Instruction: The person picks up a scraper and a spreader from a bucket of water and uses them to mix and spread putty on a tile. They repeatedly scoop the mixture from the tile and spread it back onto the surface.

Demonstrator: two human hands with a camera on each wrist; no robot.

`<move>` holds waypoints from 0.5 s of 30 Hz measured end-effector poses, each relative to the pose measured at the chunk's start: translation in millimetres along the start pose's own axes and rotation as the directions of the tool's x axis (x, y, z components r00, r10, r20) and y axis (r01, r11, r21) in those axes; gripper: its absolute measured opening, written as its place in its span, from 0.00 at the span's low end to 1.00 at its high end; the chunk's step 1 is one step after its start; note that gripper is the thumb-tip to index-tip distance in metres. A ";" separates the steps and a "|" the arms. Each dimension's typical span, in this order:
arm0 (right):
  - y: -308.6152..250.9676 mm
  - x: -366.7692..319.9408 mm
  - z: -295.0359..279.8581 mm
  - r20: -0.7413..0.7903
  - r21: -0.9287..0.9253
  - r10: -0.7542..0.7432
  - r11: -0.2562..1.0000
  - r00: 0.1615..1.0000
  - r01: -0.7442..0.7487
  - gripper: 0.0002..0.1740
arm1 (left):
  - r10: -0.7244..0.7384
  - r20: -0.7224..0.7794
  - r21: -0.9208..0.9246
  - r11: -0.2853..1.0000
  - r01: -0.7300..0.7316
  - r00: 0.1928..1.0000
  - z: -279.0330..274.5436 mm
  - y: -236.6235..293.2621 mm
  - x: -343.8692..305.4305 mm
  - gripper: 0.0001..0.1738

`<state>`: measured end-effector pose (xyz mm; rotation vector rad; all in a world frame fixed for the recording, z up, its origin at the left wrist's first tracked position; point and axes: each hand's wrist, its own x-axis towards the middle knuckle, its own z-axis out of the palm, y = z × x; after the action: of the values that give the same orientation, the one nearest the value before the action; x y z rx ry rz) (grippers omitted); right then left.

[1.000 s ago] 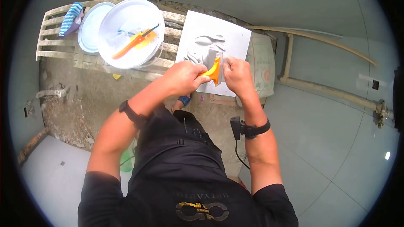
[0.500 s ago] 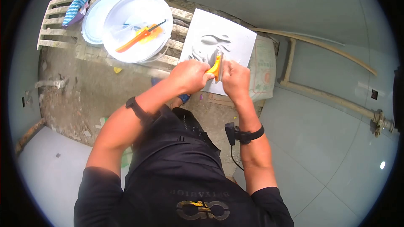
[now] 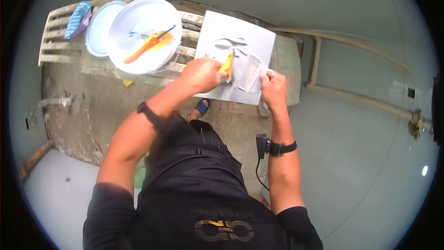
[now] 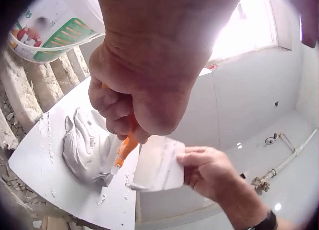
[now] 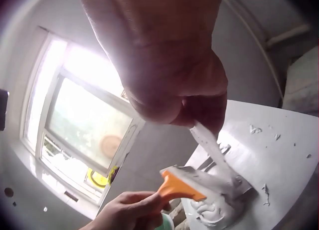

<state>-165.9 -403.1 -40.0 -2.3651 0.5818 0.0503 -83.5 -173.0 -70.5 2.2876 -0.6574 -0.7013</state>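
Note:
My left hand (image 3: 202,75) grips the orange handle of a scraper (image 3: 227,67), its blade at the grey putty on a white board (image 3: 263,41). My right hand (image 3: 275,90) pinches one edge of a thin flat scraper plate (image 3: 252,73), thumb on one face and fingers behind. Grey smears mark that plate in the left wrist view. A thick folded mound of putty (image 4: 82,150) lies on the board beside the orange scraper. From the right wrist view, the orange scraper's wide blade is coated with putty, and the plate is seen nearly edge-on close to it.
Left of the board, a white bucket (image 3: 115,28) with another orange-handled tool (image 3: 148,46) on top stands on a slatted bench (image 3: 58,58). A pale blue lid (image 3: 97,41) and a striped cloth (image 3: 77,21) lie beyond it. A sack (image 3: 286,55) sits right of the board.
My hands have moved apart from close together over the board. The right hand went right with the plate, whose flat face now shows; the orange scraper shifted slightly left.

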 end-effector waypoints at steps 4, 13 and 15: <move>36.4 -4.0 -1.6 0.132 0.578 0.226 0.774 0.965 -0.260 0.09 | 0.121 -0.069 0.005 0.993 -0.121 0.990 -11.0 -15.1 -13.0 0.15; 74.7 -23.0 -18.7 0.343 0.872 0.169 0.308 0.924 -0.381 0.10 | 0.540 -0.104 0.341 0.808 -0.480 0.835 -18.3 -10.3 -22.1 0.15; 77.7 -21.2 -22.4 0.306 0.908 0.206 0.231 0.930 -0.350 0.11 | 0.609 -0.073 0.393 0.746 -0.538 0.790 -18.1 -10.1 -21.0 0.17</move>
<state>-220.4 -460.3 -67.1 -0.9930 0.6972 -0.0032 -84.8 -145.7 -59.5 2.2219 -1.4076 -0.0476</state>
